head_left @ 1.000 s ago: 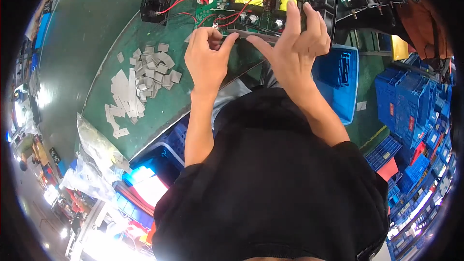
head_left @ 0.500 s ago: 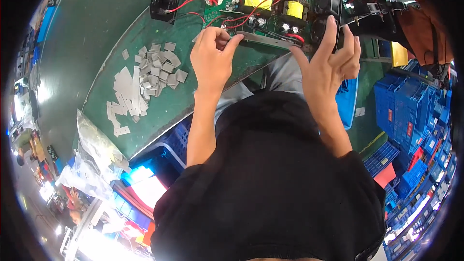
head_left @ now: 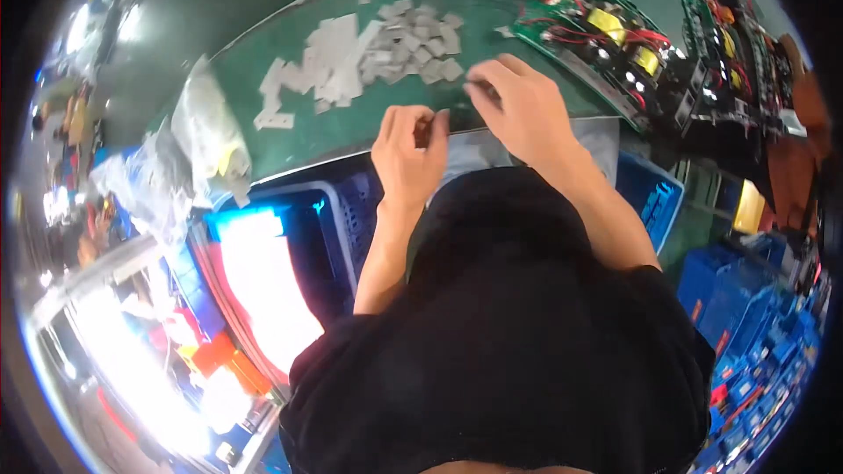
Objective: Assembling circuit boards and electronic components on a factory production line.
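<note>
My left hand (head_left: 409,156) is raised over the table's near edge, fingers curled toward the thumb; whatever lies between them cannot be made out. To its right, my right hand (head_left: 527,112) hovers beside a pile of small grey pieces (head_left: 413,42), thumb and bent fingers a little apart, with nothing visible between them. Motion smears its fingertips slightly. Left of that pile lie flat grey strips (head_left: 338,57), some with holes. A green circuit board (head_left: 537,32) with yellow-wrapped transformers, red wires and a metal strip along its near side rests beyond my right hand, touched by neither hand.
More circuit boards (head_left: 702,26) with dark parts crowd the far right of the green table (head_left: 255,154). Clear plastic bags (head_left: 206,123) hang at its left end. Blue bins (head_left: 645,202) stand below the edge, and stacked blue crates (head_left: 733,290) at the right.
Both hands have left the circuit board's near edge, and my right hand has come over beside the grey pile. The view has swung left, so the board now appears farther right.
</note>
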Demonstrator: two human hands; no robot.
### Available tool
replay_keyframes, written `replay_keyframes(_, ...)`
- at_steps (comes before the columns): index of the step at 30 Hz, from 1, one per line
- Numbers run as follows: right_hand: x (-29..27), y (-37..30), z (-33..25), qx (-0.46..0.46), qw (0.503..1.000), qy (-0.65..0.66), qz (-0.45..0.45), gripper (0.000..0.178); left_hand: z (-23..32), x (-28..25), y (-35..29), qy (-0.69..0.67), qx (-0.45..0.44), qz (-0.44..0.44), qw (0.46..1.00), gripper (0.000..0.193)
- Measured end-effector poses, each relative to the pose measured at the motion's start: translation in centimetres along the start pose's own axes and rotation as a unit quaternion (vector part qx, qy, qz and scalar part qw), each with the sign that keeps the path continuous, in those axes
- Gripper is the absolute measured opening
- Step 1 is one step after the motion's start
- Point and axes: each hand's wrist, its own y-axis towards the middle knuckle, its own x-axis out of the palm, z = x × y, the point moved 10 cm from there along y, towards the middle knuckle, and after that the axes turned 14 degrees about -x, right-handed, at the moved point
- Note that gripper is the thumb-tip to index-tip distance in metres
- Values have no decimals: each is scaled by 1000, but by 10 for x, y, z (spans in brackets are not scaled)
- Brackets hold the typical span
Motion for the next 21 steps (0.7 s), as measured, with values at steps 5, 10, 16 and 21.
replay_keyframes(5,56,44,-46,-102,994,42,-12,11,-62,-81,18,159,-80,206,962,20)
replay_keyframes(10,78,27,-76,-112,987,96,-63,10,-102,-126,50,230,-74,283,928,36)
replay_keyframes(16,72,-1,-51,-47,988,109,-95,8,-160,-156,69,242,-242,248,906,44)
replay_keyframes(21,65,4,-38,-12,984,152,-91,9,-166,-163,73,170,-253,176,936,40)
